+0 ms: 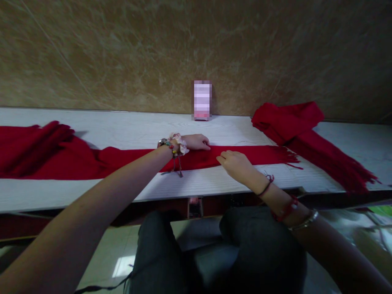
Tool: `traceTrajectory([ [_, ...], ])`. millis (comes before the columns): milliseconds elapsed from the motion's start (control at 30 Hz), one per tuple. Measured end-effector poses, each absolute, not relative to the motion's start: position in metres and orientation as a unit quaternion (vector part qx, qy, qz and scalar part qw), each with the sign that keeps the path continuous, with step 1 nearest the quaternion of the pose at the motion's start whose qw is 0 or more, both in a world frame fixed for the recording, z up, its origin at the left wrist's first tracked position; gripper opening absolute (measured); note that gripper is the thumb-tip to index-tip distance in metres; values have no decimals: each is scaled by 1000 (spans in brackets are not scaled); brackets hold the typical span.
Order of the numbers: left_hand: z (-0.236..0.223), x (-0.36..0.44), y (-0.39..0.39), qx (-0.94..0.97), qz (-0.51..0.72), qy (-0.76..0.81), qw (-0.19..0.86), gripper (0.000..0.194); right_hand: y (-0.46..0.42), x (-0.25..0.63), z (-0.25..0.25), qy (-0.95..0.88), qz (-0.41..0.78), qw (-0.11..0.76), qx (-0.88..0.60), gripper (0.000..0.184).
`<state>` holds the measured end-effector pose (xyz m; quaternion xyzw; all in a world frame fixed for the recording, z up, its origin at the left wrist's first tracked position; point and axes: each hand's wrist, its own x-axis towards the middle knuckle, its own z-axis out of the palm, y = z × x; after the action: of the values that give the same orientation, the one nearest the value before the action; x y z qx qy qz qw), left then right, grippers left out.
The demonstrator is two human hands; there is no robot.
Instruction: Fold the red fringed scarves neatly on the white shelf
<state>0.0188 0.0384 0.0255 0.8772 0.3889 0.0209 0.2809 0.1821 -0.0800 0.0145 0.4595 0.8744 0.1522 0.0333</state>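
Note:
A long red scarf [248,154] lies in a narrow flat strip across the white table, its fringed end to the right. My left hand [196,141] is at the strip's far edge, its fingers curled together on the cloth. Nearer to me, my right hand [235,165] has its bent fingers closed at the near edge of the same strip. The fingertips of both hands are partly hidden. On the left, the scarf spreads wider into a loose, bunched heap.
Another red scarf length [289,122], folded and fringed, lies at the right. A blurred-out phone-like object [202,100] leans upright against the brown marbled wall [137,53]. The white table [128,124] ends just before my knees; a small blurred object [195,207] sits below its edge.

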Motion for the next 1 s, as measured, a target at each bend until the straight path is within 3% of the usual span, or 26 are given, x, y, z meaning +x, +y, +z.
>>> traceTrajectory([
  [200, 27, 19, 40, 873, 47, 389, 291, 27, -77, 186, 10, 859, 169, -9, 483, 24],
  [400, 41, 14, 42, 841, 122, 374, 371, 27, -80, 185, 19, 767, 112, -77, 627, 38],
  [600, 54, 14, 40, 809, 176, 340, 446, 28, -76, 186, 22, 735, -48, -251, 628, 45],
  [767, 61, 22, 33, 742, 206, 336, 543, 22, -75, 185, 28, 674, -316, -381, 549, 55],
  [900, 69, 28, 25, 702, 220, 299, 607, 20, -73, 183, 48, 566, -425, -461, 535, 39],
  [1000, 76, 34, 21, 686, 243, 281, 625, 18, -67, 181, 67, 540, -443, -460, 548, 25],
])
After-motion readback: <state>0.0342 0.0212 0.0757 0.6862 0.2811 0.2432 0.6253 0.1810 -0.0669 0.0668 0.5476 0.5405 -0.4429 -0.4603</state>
